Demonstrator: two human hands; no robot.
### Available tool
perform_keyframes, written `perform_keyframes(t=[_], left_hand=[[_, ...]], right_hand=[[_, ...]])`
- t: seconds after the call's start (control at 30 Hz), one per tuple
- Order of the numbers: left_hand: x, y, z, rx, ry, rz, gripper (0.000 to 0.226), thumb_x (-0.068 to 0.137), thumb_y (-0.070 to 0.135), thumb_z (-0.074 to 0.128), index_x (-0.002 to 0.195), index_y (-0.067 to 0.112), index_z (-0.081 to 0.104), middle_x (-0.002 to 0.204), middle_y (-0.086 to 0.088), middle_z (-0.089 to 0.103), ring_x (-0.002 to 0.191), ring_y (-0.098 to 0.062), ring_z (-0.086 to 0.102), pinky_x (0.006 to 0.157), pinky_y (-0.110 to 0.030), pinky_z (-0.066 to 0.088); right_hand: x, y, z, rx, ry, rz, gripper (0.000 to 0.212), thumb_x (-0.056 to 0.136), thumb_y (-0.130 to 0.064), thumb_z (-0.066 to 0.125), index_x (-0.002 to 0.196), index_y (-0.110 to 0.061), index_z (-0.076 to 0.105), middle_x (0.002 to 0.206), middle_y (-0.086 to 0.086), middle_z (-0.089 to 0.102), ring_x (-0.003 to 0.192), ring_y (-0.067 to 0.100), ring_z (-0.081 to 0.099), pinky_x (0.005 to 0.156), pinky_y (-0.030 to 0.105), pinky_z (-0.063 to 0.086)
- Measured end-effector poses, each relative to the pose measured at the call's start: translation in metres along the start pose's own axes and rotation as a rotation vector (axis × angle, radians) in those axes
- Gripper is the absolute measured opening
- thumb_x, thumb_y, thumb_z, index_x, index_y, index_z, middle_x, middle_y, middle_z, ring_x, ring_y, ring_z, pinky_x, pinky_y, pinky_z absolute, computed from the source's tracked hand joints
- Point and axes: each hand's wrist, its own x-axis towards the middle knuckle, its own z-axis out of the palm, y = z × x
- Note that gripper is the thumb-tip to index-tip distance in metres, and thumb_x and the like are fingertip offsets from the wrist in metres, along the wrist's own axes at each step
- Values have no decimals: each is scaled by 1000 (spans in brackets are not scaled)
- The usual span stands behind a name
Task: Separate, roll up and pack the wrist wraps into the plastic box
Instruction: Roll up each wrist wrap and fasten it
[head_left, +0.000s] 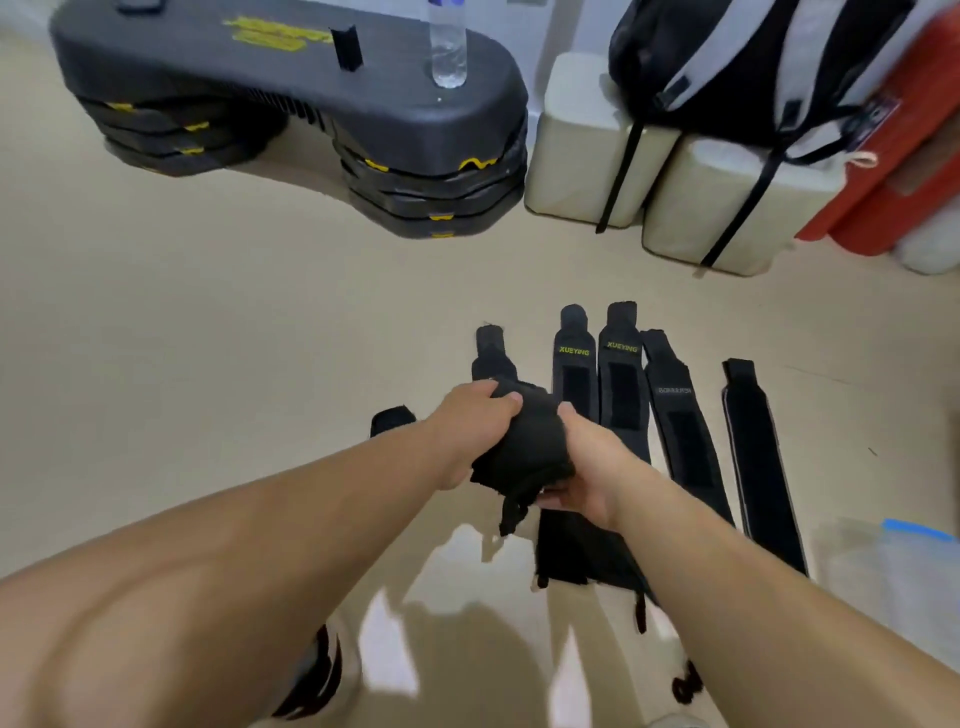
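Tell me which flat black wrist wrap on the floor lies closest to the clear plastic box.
The rightmost plain black wrist wrap, with no lettering showing, lying apart from the lettered wraps, beside the clear blue-edged plastic box.

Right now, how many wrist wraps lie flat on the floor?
6: XUEYING wrap, its twin, grey-lettered wrap, plain wrap rightmost; half-hidden wrap beyond the left hand; wrap end by that forearm. The held bundle may hide more.
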Motion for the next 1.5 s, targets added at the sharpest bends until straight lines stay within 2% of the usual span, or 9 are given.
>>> perform_keyframes(t=[0.17,0.3,0.43,0.57,0.83,1.0,1.23,1.37,1.5], left_hand=[[-83,54,-10,9,-68,134,24,106,27,59,122,10,67,118,-15,76,98,-27,75,84,-38,63],[-151,86,-8,30,-107,242,16,104,22,60,111,12,70,112,-12,78,96,-27,72,94,-42,59],[-209,104,-8,-50,-156,339,15,103,19,61,114,14,70,111,-11,79,105,-29,75,100,-47,58],[-242,103,-7,-99,-255,364,21,105,15,59,123,10,69,110,-9,80,93,-23,76,75,-31,59],[-234,115,9,61,-332,337,23,104,19,60,123,14,70,115,-11,80,112,-31,75,101,-47,57],[-215,126,-7,377,-454,375,20,106,19,59,121,16,73,110,-5,81,98,-24,77,95,-44,59],[-193,132,3,183,-317,432,21,111,21,51,114,21,72,98,-3,81,79,-16,74,74,-34,62],[-189,136,7,191,-373,406,24,112,24,49,123,20,70,115,-11,80,90,-20,75,80,-38,60],[-196,140,-2,478,-433,482,37,111,39,47,107,10,69,96,-14,80,80,-16,76,67,-27,57]], right_hand=[[-84,-57,4,46,-4,-140,36,107,-29,50,127,-7,70,111,18,80,100,36,78,89,48,63],[-155,-73,8,-49,36,-230,36,105,-25,46,117,-4,74,90,18,80,72,32,77,61,37,63],[-210,-71,10,-9,9,-347,45,105,-39,46,123,-7,73,107,21,80,95,36,79,82,47,66],[-248,-60,0,70,-70,-428,47,112,-44,43,122,-8,72,100,19,81,78,30,80,63,36,64],[-248,-60,-30,13,-39,-495,40,110,-40,50,121,-10,75,110,17,81,97,29,78,88,42,63],[-233,-79,-44,97,-12,-537,40,111,-36,51,121,-3,72,109,16,81,101,30,79,83,42,63],[-213,-94,-41,0,-61,-555,36,110,-35,51,123,-8,72,113,13,80,106,29,77,96,44,60],[-205,-95,-47,-134,-12,-618,39,110,-41,52,125,-10,69,111,13,81,104,32,78,89,47,61],[-207,-93,-56,-205,12,-594,44,109,-41,54,123,-2,67,96,21,78,81,42,74,69,42,49]])
